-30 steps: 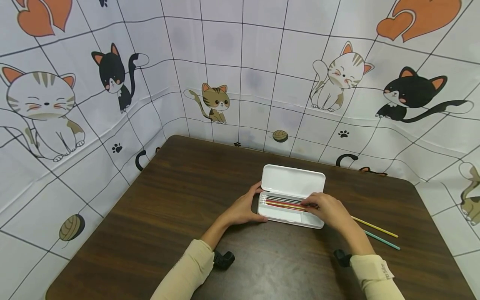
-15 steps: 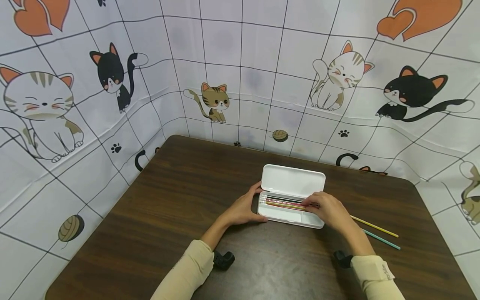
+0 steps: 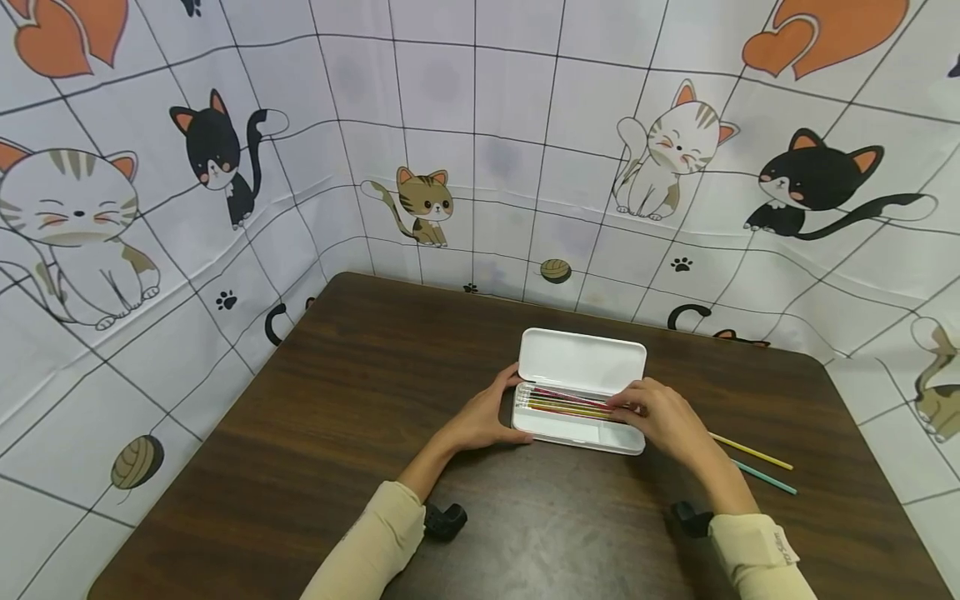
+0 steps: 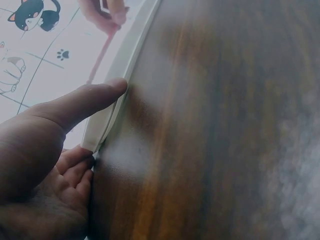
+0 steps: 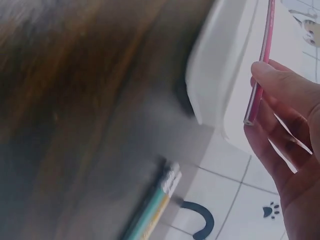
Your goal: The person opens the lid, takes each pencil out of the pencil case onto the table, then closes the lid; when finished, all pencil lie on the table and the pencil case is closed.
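Observation:
A white pencil case (image 3: 562,427) lies on the table with its lid (image 3: 581,357) raised at the back. Several pencils, yellow, red and dark, lie side by side inside. My left hand (image 3: 483,419) grips the case's left end, thumb (image 4: 107,95) at the front edge and fingers around the end. Between the thumb and fingers of my right hand (image 3: 663,417), a pink pencil (image 5: 267,37) is pinched near one end. In the head view that pencil slants over the others in the case, its right part hidden by the hand.
To the right of the case, a yellow pencil (image 3: 752,452) and a teal pencil (image 3: 765,477) lie on the brown table (image 3: 390,375), partly behind the right forearm. A cat-print curtain (image 3: 510,167) hangs behind the table.
The pink pencil, lying along the others in the case before, is now slanted above them in my right hand. The left hand keeps its hold; the head view has shifted slightly.

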`<move>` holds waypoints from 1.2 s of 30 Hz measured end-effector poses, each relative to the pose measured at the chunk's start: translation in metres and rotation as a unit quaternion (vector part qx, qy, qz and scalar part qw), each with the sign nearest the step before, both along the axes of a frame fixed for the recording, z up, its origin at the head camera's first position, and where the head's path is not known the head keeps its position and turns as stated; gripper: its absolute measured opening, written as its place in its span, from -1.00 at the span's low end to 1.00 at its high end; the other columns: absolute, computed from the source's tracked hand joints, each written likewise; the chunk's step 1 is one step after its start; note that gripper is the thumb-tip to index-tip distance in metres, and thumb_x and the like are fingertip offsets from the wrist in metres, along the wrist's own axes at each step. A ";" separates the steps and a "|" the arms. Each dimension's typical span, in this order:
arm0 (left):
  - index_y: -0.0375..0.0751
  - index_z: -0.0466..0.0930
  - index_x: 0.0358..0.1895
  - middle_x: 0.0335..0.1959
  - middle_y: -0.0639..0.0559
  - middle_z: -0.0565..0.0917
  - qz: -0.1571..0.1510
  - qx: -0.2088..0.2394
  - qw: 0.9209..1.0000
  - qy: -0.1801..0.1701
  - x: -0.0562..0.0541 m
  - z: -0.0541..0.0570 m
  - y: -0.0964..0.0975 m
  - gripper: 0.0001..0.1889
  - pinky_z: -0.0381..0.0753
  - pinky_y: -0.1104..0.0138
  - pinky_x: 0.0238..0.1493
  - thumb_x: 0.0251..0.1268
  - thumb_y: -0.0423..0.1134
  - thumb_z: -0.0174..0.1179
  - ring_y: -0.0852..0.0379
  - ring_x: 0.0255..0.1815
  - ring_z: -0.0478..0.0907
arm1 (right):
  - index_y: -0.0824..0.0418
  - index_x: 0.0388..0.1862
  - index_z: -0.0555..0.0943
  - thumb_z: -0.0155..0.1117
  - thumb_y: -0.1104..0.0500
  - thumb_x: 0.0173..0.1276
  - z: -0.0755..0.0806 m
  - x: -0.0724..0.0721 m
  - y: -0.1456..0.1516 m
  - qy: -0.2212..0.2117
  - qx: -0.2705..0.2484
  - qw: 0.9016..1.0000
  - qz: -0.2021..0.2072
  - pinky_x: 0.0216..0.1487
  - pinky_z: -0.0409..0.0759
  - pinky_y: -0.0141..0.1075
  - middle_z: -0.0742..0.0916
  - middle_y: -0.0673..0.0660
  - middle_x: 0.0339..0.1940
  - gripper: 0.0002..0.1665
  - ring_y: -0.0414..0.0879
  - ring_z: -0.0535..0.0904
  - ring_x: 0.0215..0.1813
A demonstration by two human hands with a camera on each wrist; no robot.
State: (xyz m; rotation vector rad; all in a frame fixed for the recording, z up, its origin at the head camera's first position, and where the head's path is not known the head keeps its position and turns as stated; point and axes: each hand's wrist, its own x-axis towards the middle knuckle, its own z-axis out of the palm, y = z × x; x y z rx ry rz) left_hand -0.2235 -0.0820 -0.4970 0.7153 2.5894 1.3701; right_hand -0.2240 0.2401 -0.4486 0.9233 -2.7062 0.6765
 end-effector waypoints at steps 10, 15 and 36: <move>-0.04 -0.21 0.58 0.42 0.01 0.32 0.001 -0.001 1.000 0.002 0.000 -0.002 -0.002 0.25 0.19 0.04 0.34 -0.08 -0.07 0.58 0.05 0.43 0.20 | 0.08 -0.22 0.78 0.53 0.39 0.05 0.011 0.019 0.043 0.028 -0.013 0.999 -0.009 -0.38 0.48 -0.29 0.67 -0.14 -0.32 -0.68 -0.24 0.52 -0.32; -0.04 -0.20 0.58 0.41 0.00 0.34 0.000 0.004 1.000 0.007 -0.001 -0.002 -0.002 0.25 0.19 0.04 0.34 -0.09 -0.10 0.58 0.05 0.42 0.21 | 0.05 -0.22 0.77 0.55 0.36 0.04 0.013 0.035 0.077 0.049 0.002 0.998 -0.045 -0.38 0.48 -0.33 0.67 -0.14 -0.32 -0.67 -0.25 0.53 -0.35; -0.07 -0.19 0.58 0.40 -0.03 0.35 -0.005 0.005 1.000 0.008 -0.001 0.000 0.001 0.25 0.16 0.04 0.36 -0.09 -0.11 0.59 0.02 0.43 0.21 | 0.14 -0.32 0.76 0.59 0.52 -0.33 0.011 0.096 0.182 0.110 -0.014 0.987 -0.115 -0.41 0.44 -0.59 0.68 -0.07 -0.37 -0.49 -0.45 0.52 -0.43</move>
